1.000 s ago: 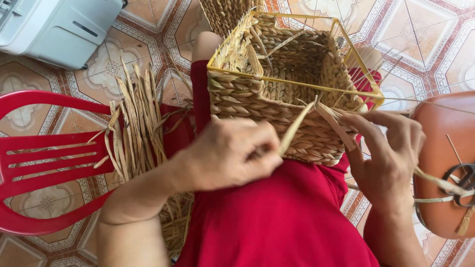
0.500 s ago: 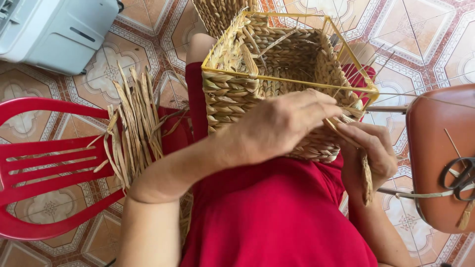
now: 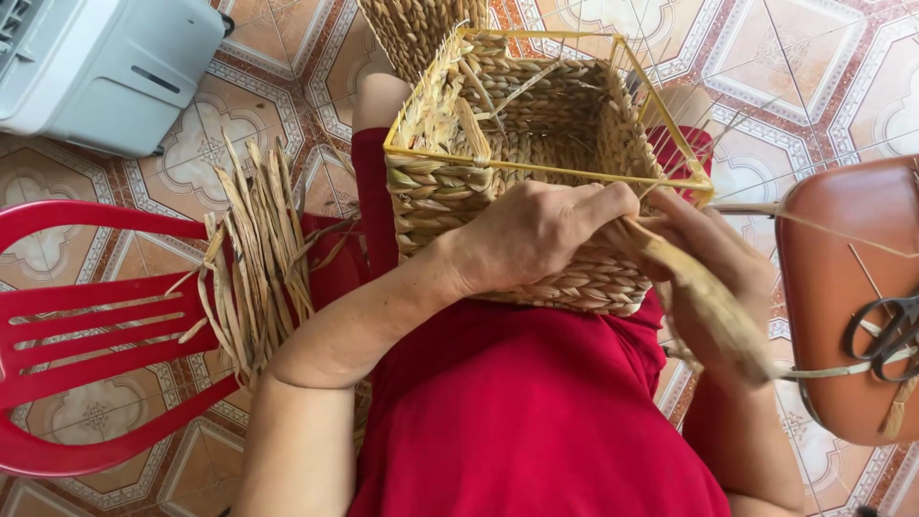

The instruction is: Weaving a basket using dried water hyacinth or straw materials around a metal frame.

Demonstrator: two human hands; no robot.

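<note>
A square woven straw basket (image 3: 498, 191) on a yellow wire frame rests on my lap, over red trousers. My left hand (image 3: 536, 239) lies across the basket's near wall, fingers curled at its right corner and pressing a straw strand there. My right hand (image 3: 708, 249) sits just right of that corner, gripping the same thick straw strand (image 3: 708, 306), which runs down and to the right, blurred. The two hands touch at the corner.
A bundle of loose dried straw (image 3: 254, 258) lies on a red plastic chair (image 3: 86, 325) to my left. A brown stool (image 3: 847, 306) with scissors (image 3: 895, 330) stands at the right. A grey box (image 3: 105, 67) sits at top left on the tiled floor. Another woven piece (image 3: 412, 29) lies beyond the basket.
My left hand has slid right along the basket's near wall to the right corner. The right hand has pulled the straw strand down and to the right. The basket has turned slightly.
</note>
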